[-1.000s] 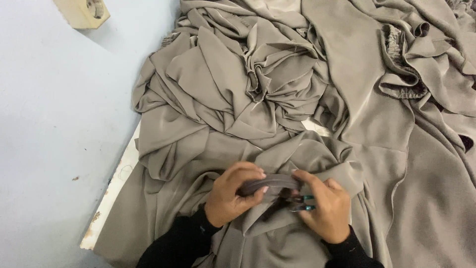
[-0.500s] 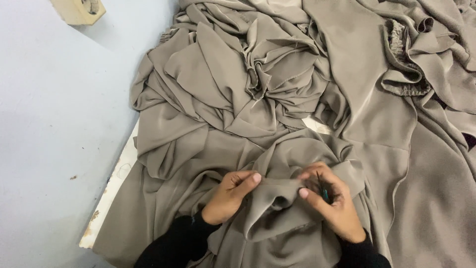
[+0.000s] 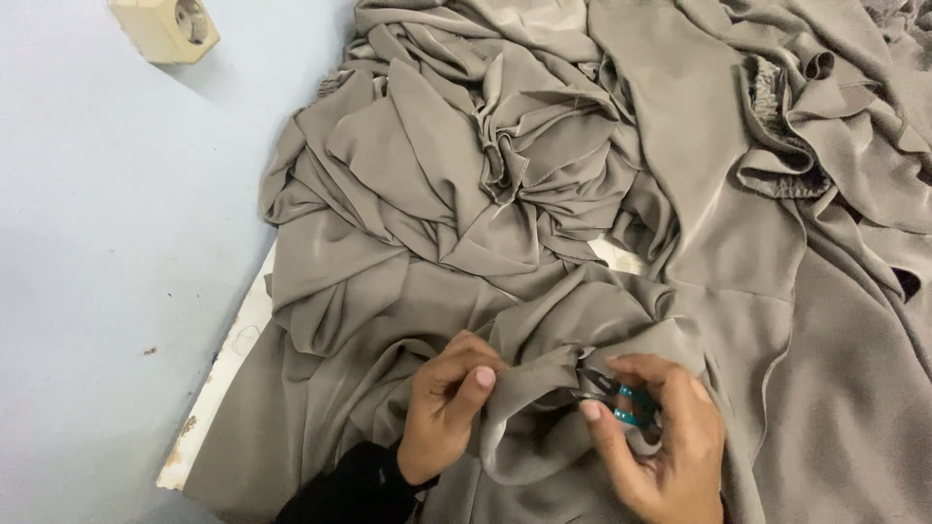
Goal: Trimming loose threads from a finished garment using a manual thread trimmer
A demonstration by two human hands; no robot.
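Observation:
A big heap of taupe-grey fabric (image 3: 544,194) lies crumpled in front of me. My left hand (image 3: 442,408) pinches a fold of this fabric near the bottom middle, thumb and fingers closed on the cloth. My right hand (image 3: 660,446) holds a small thread snipper with teal handles (image 3: 621,400), its blades touching the raised fold of fabric between my two hands. Dark sleeves cover both wrists.
A pale blue wall (image 3: 107,272) fills the left side, with a cream wall socket (image 3: 165,27) at the top left. A white board edge (image 3: 218,374) shows under the cloth at the left. A gathered elastic band of fabric (image 3: 782,146) lies at the upper right.
My hands parted and let the bunched fold drop, then came back together on a new fold. The teal snipper now shows at the cloth, and the view has shifted slightly.

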